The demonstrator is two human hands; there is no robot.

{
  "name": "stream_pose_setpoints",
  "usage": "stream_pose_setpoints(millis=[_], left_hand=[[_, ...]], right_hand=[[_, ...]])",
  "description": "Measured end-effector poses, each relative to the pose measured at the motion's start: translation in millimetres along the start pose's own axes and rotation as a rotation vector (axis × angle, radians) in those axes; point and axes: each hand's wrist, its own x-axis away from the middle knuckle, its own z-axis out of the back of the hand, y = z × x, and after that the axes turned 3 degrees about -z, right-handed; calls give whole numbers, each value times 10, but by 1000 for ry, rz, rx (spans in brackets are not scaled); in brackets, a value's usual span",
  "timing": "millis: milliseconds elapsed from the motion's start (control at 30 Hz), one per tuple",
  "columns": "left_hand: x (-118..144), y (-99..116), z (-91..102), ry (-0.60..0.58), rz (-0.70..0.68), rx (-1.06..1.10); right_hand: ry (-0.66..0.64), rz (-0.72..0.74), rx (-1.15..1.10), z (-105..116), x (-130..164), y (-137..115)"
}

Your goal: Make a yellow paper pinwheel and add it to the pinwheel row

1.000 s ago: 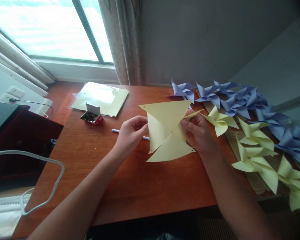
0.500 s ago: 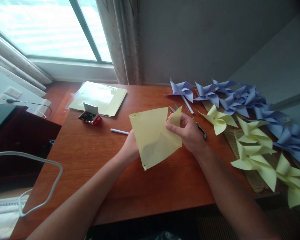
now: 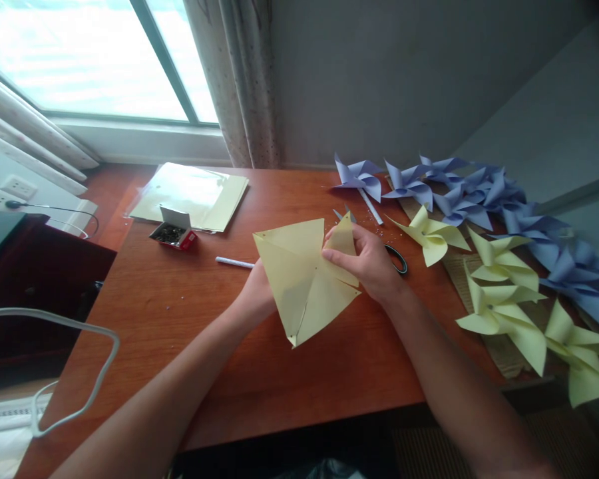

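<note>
A yellow paper square, slit in from its corners and with small holes near them, is held up over the table. My left hand is closed on it from behind at the left edge, its fingers mostly hidden by the paper. With thumb and fingers, my right hand pinches the right-hand flap, which curls up. A white paper stick shows just left of my left hand; I cannot tell whether the hand touches it. Scissors lie partly hidden behind my right hand.
Yellow pinwheels and blue pinwheels crowd the right side over corrugated cardboard. A small open box of dark metal pieces stands at left, before a stack of yellow sheets. A white cable loops at the left edge.
My right hand has bent the flap further inward, and the slits at the lower right and bottom have spread more visibly. The view has shifted slightly.
</note>
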Motion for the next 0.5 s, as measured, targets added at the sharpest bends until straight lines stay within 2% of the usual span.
stream_pose_setpoints(millis=[200,500], left_hand=[[2,2,-9,42,39,32],[6,50,-29,12,45,71]], right_hand=[[7,19,60,10,-7,18],[24,40,103,14,-5,13]])
